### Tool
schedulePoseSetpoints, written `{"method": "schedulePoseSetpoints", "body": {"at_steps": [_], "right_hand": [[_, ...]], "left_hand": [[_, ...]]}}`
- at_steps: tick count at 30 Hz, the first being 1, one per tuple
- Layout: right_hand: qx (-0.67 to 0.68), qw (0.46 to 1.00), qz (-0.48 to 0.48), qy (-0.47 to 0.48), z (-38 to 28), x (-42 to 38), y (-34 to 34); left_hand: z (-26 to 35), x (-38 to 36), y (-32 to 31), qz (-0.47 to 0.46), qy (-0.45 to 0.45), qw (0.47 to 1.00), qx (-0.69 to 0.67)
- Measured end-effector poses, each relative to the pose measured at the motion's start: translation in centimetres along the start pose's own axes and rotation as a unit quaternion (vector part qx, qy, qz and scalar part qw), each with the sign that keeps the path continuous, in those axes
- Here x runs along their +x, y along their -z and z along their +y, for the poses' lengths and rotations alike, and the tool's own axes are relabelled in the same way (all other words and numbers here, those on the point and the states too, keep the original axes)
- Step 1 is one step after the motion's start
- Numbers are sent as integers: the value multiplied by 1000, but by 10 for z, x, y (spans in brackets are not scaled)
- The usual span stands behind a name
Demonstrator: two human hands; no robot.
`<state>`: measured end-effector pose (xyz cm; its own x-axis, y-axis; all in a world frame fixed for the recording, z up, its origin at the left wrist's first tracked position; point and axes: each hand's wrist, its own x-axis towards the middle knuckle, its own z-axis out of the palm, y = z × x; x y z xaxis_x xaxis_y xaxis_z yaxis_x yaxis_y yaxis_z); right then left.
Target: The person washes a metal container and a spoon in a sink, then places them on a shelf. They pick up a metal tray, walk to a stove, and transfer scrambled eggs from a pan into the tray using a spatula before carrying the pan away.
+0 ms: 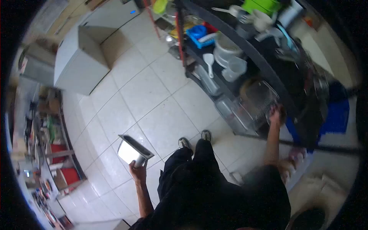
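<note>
A rectangular metal pan point(132, 150) is gripped at its lower end by my left hand point(138, 171), out over the tiled floor. On the right, my right hand point(277, 114) reaches to the lower part of the dark shelf unit. Its fingers are closed at the edge of a mesh basket or strainer point(260, 97); the hand is blurred. Near it on the shelf lie clear plastic containers point(232, 111), a translucent measuring jug point(234, 69) and a white spatula point(209, 63).
The black shelf rack point(245, 42) spans the upper right, with a blue basket point(200, 35) and a green container point(261, 5). A white cabinet point(82, 61) stands upper left. Cluttered shelves with red bins point(70, 176) line the left side. My shoes point(206, 135) are on the tiles.
</note>
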<state>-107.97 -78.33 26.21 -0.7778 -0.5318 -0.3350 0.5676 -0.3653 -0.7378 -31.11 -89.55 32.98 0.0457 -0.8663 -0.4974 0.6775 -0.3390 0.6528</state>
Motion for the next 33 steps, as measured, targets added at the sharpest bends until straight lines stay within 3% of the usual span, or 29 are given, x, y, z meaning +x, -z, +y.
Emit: {"method": "schedulePoseSetpoints", "body": {"at_steps": [2,3,5,7,8,9,11,14,18,23,26,29,31,33], "right_hand": [[-39,992,-114,-32,8,-4,7],[-54,988,-128,-60,18,-6,19],[-54,992,25,-114,45,0,64],[10,992,-11,-128,62,3,81],[81,986,-46,-140,65,0,96],[70,989,-18,-128,54,4,96],[2,995,56,-87,27,23,78],[-58,993,91,-50,2,58,50],[-130,987,87,-38,3,90,27],[-282,959,37,2,16,140,-13],[-469,879,34,83,29,152,-37],[-671,714,88,179,44,138,-49],[-743,625,120,206,56,126,-60],[-778,575,140,211,63,122,-69]], "left_hand": [[-7,4,-41,1,1,1000,-23],[-7,0,-73,4,10,1000,-20],[-23,14,-104,12,21,996,-83],[-42,32,-122,-54,35,988,-142],[-46,40,-133,-44,41,987,-147],[-53,43,-143,-35,55,986,-150],[-68,35,-153,-17,82,988,-128],[-72,49,-182,-42,61,994,-75],[-76,38,-234,-28,38,999,3],[-81,39,-269,-74,67,988,116],[-89,45,-273,-66,86,991,73],[-106,63,-241,-62,157,985,-33],[-106,69,-256,-67,157,981,-89],[-94,70,-267,-76,143,983,-91]]}}
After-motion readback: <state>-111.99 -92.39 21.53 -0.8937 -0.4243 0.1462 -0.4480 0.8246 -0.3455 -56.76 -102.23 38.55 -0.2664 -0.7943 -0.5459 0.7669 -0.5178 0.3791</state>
